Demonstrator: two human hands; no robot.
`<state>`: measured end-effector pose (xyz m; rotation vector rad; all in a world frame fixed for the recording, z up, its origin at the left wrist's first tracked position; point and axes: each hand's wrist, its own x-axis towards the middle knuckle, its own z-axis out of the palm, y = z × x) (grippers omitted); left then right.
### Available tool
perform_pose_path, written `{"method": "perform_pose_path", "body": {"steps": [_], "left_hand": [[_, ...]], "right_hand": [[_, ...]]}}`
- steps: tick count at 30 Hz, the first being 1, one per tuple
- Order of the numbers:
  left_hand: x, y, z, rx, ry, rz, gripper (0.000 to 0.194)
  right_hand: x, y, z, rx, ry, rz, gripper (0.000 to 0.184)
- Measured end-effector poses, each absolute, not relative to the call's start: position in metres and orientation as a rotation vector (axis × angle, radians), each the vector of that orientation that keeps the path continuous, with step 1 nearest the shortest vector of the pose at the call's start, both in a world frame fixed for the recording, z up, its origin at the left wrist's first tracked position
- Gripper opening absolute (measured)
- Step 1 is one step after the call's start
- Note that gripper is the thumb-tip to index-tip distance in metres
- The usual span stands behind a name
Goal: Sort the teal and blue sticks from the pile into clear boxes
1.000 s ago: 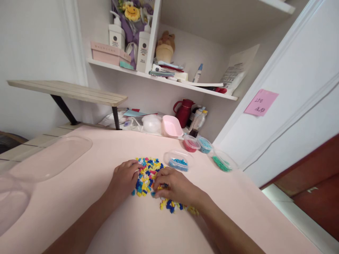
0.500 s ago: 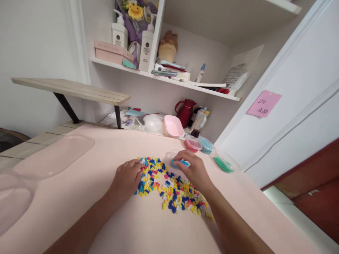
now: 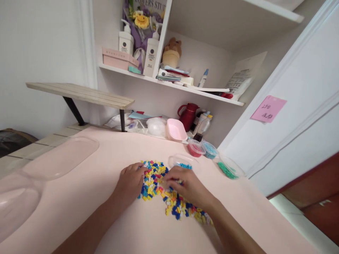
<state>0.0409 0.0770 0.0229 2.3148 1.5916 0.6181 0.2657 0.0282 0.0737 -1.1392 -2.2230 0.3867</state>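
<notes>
A loose pile of small building bricks (image 3: 151, 180) in yellow, dark blue, white, red and teal lies on the pale pink tabletop, with a second heap (image 3: 180, 208) nearer to me on the right. My left hand (image 3: 130, 181) rests at the pile's left edge, fingers bent loosely and fingertips touching the bricks. Over the gap between the heaps is my right hand (image 3: 185, 181), thumb and fingers slightly apart and pointing down at the bricks; I see nothing held. Just behind it stands a clear plastic container (image 3: 194, 162) with light blue bricks (image 3: 184, 165) in it.
Clear tubs of red (image 3: 196, 150), light blue (image 3: 210, 151) and green pieces (image 3: 226, 170) stand at the back right. A pink bowl (image 3: 177, 129) and a red jug (image 3: 188, 116) are behind. Clear lids or trays (image 3: 63, 155) lie left. A wooden riser (image 3: 79, 94) and a shelf (image 3: 201, 92) rise behind.
My right hand has moved from over the clear container back toward me and left, onto the bricks. My left hand stays at the pile's edge. The view has shifted slightly.
</notes>
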Motion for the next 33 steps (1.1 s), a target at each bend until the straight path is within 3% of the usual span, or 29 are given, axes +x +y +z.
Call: {"method": "perform_pose_path", "body": {"steps": [9, 22, 28, 33], "left_hand": [[0.040, 0.075, 0.021, 2.332, 1.567, 0.623, 0.040], [0.039, 0.077, 0.019, 2.368, 1.577, 0.627, 0.041], [0.039, 0.076, 0.023, 2.336, 1.600, 0.619, 0.041], [0.039, 0.079, 0.024, 2.338, 1.593, 0.608, 0.041]], "right_hand": [[0.239, 0.026, 0.044, -1.238, -2.463, 0.149, 0.020], [0.235, 0.026, 0.041, -1.327, -2.342, 0.238, 0.017], [0.251, 0.030, 0.061, -1.185, -2.060, 0.468, 0.011], [0.301, 0.045, 0.078, -1.323, -1.617, 0.255, 0.018]]}}
